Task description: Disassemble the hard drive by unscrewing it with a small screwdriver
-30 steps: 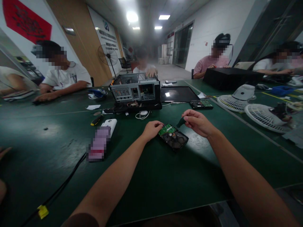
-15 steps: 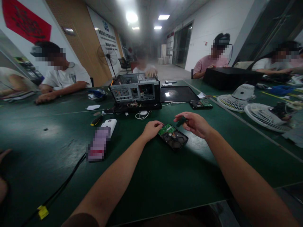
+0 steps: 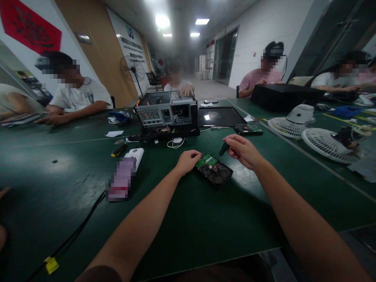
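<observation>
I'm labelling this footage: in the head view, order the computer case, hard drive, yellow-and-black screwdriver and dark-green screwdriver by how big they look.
1. Computer case
2. Hard drive
3. Yellow-and-black screwdriver, dark-green screwdriver: unsure; the right hand partly covers the latter.

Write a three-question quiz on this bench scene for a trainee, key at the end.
1. Which hand holds the green screwdriver?
2. The left hand has its fingertips at: a) a white fan grille, b) the edge of the hard drive, c) the yellow-handled tool.
3. True or false: the computer case stands farther back on the table than the hard drive.

Key: 1. The right hand. 2. b. 3. True.
</observation>
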A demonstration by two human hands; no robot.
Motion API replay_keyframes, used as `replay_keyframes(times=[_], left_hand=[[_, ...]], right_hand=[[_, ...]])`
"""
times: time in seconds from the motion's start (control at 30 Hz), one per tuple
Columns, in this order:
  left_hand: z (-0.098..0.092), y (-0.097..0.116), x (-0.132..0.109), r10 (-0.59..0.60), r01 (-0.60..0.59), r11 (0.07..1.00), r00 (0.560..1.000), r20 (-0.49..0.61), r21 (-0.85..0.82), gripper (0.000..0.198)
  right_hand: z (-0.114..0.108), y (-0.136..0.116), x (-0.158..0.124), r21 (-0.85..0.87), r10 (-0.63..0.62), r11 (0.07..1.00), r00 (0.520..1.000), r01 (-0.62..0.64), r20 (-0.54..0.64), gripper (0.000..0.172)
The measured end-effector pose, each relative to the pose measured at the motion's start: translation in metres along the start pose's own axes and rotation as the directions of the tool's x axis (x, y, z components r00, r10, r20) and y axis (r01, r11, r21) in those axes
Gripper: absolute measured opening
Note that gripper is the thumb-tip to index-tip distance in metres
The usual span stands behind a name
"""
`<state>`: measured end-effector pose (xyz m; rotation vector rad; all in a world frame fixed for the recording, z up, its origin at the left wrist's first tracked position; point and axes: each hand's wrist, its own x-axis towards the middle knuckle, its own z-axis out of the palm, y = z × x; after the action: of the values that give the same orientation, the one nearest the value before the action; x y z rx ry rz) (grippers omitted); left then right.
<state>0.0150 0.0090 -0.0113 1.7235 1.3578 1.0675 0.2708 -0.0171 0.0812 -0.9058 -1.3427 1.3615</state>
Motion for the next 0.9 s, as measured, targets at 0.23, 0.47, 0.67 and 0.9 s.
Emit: replay_keyframes(times=[0.23,0.47,0.67,0.9], left_hand=[[0.001,-0.006,0.003,0.015,-0.015,0.999,1.0,0.026,0.036,0.019],[0.001,-0.007,0.004,0.026,-0.027,0.998,0.999,0.027,0.06,0.021],[0.001,-0.008,0.005,0.029,-0.031,0.997,0.999,0.027,0.076,0.022],[0.002,-0.011,0.006,0.016,-0.018,0.998,0.999,0.03,0.067,0.023]], right_hand=[[0.002,0.008,0.003,-0.114,-0.118,0.988,0.987,0.106,-0.106,0.035],[-0.006,0.0,0.007,-0.053,-0.168,0.986,0.964,0.161,-0.205,0.028],[-0.036,0.019,0.017,-0.369,0.008,0.924,0.969,-0.101,-0.245,0.009],[-0.034,0.033,0.013,-0.957,0.076,0.287,0.997,-0.043,-0.022,0.027]])
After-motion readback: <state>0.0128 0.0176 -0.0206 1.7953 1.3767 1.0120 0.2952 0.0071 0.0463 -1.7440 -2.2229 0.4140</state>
